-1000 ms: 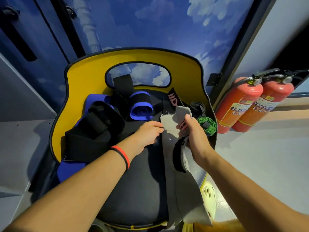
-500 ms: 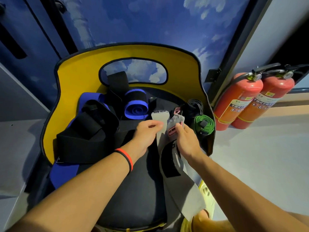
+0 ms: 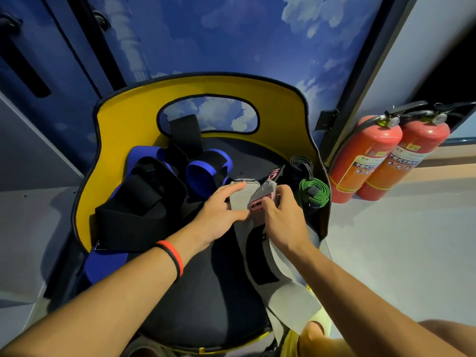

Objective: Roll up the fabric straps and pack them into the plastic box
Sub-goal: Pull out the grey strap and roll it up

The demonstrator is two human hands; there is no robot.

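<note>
Fold's tightened now: right hand (image 3: pixel 283 215) pinches the long grey fabric strap (image 3: pixel 291 295) by its labelled end, left hand (image 3: pixel 221 215) alongside clamps its edge on the black padded chair seat (image 3: pixel 206 305). Rolling's just starting.

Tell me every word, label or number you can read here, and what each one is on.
Pink label on the grey strap: dark print, too blurred to read.
Black strap behind it: pink lettering, mostly hidden, unreadable.
Nearer fire extinguisher: a line of Chinese characters on its label, too small to read.
Farther fire extinguisher: the same, too small.
Nothing can be quoted with confidence.
</note>
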